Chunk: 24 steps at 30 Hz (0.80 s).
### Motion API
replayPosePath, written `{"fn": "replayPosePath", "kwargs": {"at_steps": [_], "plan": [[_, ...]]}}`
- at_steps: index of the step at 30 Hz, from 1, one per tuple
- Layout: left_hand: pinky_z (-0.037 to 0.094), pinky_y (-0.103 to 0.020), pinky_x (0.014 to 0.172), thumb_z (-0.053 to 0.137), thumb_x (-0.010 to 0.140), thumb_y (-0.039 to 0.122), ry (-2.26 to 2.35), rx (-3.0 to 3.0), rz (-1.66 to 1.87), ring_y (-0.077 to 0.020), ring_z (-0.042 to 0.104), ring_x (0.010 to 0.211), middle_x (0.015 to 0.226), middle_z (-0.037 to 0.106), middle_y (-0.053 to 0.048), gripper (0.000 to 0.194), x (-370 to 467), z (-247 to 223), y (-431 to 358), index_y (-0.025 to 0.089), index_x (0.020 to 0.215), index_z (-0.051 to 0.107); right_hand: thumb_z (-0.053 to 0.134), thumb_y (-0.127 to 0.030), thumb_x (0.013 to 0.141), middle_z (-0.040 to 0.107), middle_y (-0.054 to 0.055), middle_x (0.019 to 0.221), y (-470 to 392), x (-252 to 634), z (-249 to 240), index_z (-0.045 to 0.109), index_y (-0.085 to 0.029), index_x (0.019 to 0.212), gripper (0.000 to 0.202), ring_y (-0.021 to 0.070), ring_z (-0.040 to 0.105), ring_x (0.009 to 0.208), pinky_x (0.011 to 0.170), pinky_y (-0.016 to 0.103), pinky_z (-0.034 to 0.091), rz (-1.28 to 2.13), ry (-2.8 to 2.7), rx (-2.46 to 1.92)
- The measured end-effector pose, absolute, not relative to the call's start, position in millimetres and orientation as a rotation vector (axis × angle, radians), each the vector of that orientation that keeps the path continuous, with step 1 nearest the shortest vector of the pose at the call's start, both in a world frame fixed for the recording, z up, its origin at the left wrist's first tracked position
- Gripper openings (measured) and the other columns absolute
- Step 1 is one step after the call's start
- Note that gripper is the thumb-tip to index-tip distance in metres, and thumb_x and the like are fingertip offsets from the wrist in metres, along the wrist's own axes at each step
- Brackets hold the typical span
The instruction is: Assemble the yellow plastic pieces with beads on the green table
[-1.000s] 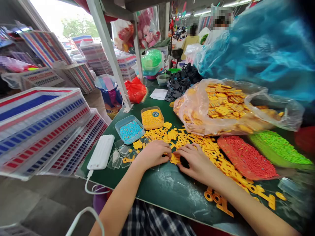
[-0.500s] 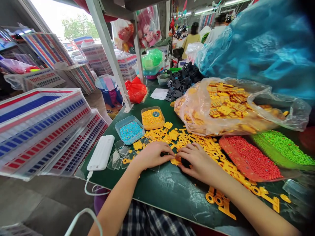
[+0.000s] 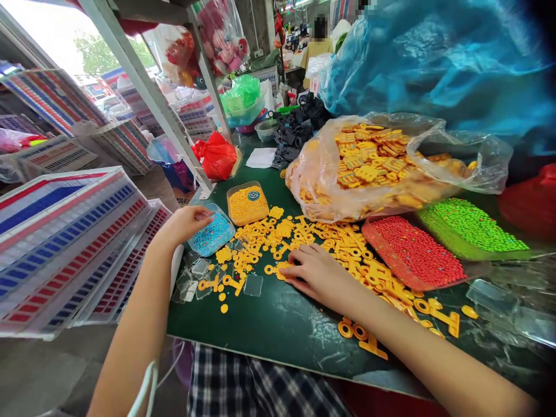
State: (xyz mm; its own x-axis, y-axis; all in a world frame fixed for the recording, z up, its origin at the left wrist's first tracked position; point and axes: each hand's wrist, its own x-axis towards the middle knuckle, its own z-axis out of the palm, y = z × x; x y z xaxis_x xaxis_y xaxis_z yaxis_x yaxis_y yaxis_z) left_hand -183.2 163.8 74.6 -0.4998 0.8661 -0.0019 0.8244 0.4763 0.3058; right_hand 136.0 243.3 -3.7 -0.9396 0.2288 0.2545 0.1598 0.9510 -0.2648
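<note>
Left: striped crate [image 3: 73,249] beside the desk [image 3: 269,324]. Left hand [image 3: 189,225] over one blue-bead tub [image 3: 211,233], fingers bent; can't tell if together. One yellow-bead tub [image 3: 248,202], 11 o'clock of yellow piece [image 3: 283,270]. Piece lies mid-desk, ring end to 9 o'clock, long axis roughly 9–3, far end hidden. Right hand [image 3: 316,273] touches it; clamping unclear. Loose yellow parts [image 3: 347,246] crowd 1 o'clock, too many to count. One red-bead tray [image 3: 414,252], one green-bead tray [image 3: 475,227], 3 o'clock.
</note>
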Motion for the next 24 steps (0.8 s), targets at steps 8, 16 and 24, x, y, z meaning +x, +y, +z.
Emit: {"fn": "replayPosePath", "kwargs": {"at_steps": [8,16,24], "plan": [[0.052,-0.030,0.067,0.069,0.063,0.047,2.305,1.475,-0.112,-0.0248,0.069,0.076,0.088,0.076,-0.006,0.049,-184.4,58.0,177.9,0.018,0.103,0.073,0.061,-0.029,0.092,0.065,0.004,0.089,243.5,134.1,-9.7,0.074,-0.024,0.089,0.014,0.0201,0.051,0.090,0.079,0.034,0.030,0.271,-2.771,-0.347],[0.050,-0.028,0.068,0.064,0.069,0.051,2.362,1.484,-0.042,-0.0244,0.068,0.077,0.082,0.077,-0.006,0.036,-189.0,55.4,176.6,0.018,0.078,0.076,0.062,-0.030,0.092,0.066,0.005,0.090,249.9,134.1,-12.4,0.075,-0.026,0.092,0.014,0.0202,0.050,0.089,0.077,0.034,0.030,0.244,-2.756,-0.386],[0.047,-0.034,0.065,0.075,0.071,0.042,2.785,1.475,0.429,-0.0254,0.064,0.069,0.068,0.070,-0.006,0.021,-159.1,66.1,162.9,0.021,0.074,0.079,0.071,-0.038,0.084,0.066,0.008,0.099,252.3,137.5,-5.6,0.070,-0.018,0.104,0.028,0.0242,0.053,0.097,0.083,0.037,0.040,0.239,-2.720,-0.474]]}}
